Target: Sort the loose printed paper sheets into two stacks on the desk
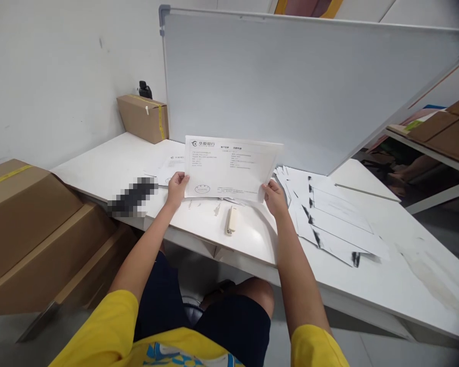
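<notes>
A white printed paper sheet (229,171), with a round stamp at its lower left, is held up above the desk, facing me. My left hand (177,188) pinches its left edge, and my right hand (274,197) grips the lower right corner. Below the sheet, a cream stapler (231,220) lies on the desk, apart from both hands. Another printed sheet (171,171) rests behind my left hand. To the right of my right hand, several overlapping papers (334,216) with black marks are fanned out.
A whiteboard (290,86) stands along the back of the white desk (95,158). One cardboard box (143,118) sits at the back left; more boxes (30,209) are stacked beside the desk. A pixelated dark patch (133,196) covers something near the left front edge.
</notes>
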### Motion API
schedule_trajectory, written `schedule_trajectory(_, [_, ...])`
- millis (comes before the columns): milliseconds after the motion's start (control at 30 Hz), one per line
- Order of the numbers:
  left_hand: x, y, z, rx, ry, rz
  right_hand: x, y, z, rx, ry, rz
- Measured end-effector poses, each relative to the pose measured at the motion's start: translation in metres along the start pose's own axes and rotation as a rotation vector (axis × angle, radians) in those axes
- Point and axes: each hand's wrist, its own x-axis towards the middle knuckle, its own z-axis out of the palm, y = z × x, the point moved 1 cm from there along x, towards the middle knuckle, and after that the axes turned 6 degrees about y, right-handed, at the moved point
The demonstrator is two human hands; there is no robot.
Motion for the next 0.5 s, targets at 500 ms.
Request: schedule_trajectory(500, [-0.008, 0.003, 0.008, 0.048, -0.203, 0.103, -0.012, -0.008, 0.01, 0.072, -0.027, 0.037])
